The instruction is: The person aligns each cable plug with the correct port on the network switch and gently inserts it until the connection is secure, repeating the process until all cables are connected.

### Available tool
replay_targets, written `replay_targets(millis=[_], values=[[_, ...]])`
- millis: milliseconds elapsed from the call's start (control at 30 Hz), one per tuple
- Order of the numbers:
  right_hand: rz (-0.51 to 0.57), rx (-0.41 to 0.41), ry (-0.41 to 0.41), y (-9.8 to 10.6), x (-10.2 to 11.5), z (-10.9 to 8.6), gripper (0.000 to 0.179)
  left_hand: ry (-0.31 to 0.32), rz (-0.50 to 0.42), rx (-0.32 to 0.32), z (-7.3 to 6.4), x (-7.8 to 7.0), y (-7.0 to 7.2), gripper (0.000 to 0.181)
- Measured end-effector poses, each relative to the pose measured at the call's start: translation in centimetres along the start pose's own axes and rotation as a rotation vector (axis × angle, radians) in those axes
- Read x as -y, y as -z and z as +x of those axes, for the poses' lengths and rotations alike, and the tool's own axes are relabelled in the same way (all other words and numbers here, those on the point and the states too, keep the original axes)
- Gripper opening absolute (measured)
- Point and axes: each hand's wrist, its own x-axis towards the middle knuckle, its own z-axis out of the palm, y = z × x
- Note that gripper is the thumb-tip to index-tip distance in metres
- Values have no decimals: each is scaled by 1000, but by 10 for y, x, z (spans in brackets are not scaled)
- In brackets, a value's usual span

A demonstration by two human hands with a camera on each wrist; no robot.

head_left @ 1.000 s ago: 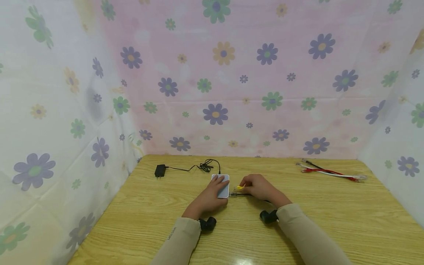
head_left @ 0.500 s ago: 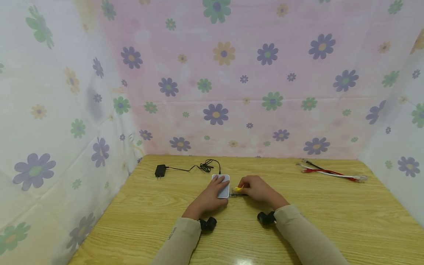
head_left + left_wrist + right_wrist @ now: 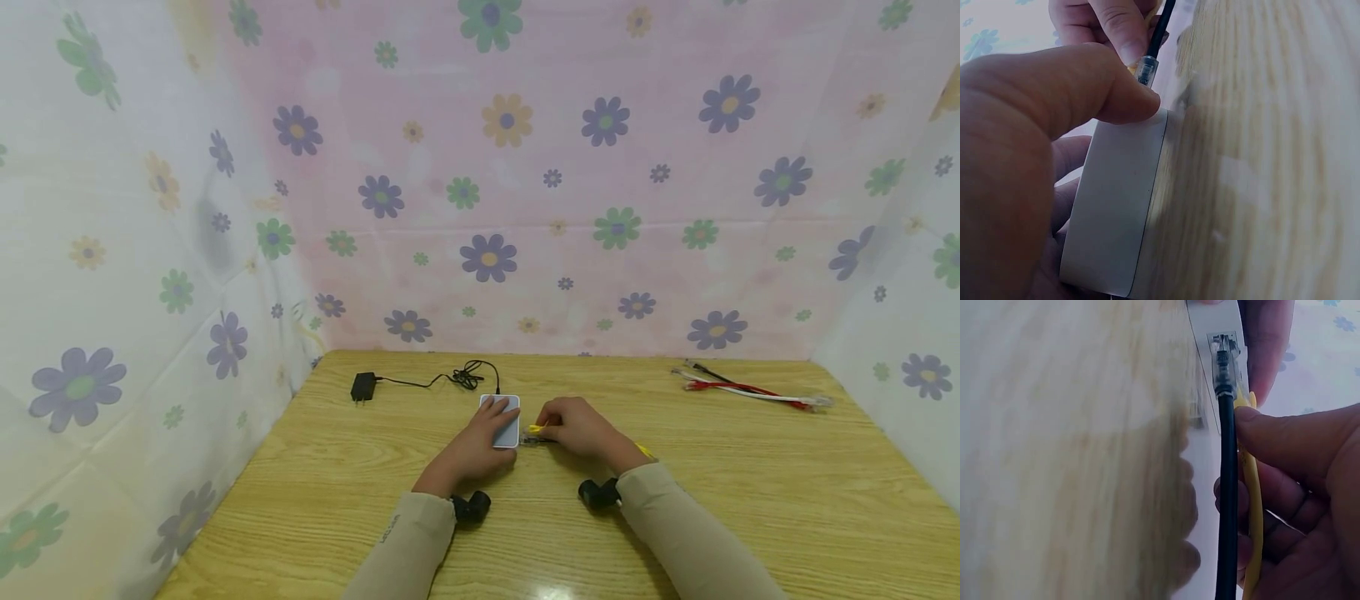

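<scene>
A small white network box [image 3: 509,430] with a grey top lies mid-table. My left hand [image 3: 468,442] holds it, fingers spread over the top and the thumb [image 3: 1125,100] pressed at its front right corner. In the right wrist view, the clear plug [image 3: 1224,375] of a black network cable [image 3: 1227,487] sits in a port on the box's right side. Right beside it, my right hand [image 3: 579,427] pinches a yellow network cable [image 3: 1254,512] just behind its plug, between thumb and fingers. The yellow plug's tip, close to the box, is mostly hidden behind the black cable's plug.
A black power adapter [image 3: 363,386] lies at the back left, its tangled cord [image 3: 467,379] running into the back of the box. Red, white and black network cables [image 3: 750,389] lie at the back right. Flowered cloth [image 3: 555,275] hangs behind the wooden table [image 3: 300,500].
My right hand has moved slightly left, bringing the yellow cable's plug closer to the box. The left hand and the box stay where they were.
</scene>
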Motion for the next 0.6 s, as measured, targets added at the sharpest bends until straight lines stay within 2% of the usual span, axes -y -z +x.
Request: replay_targets(millis=[600], values=[[23,-1,-21,-3,2,1,7,13,-4,-1,0,0,0,67]])
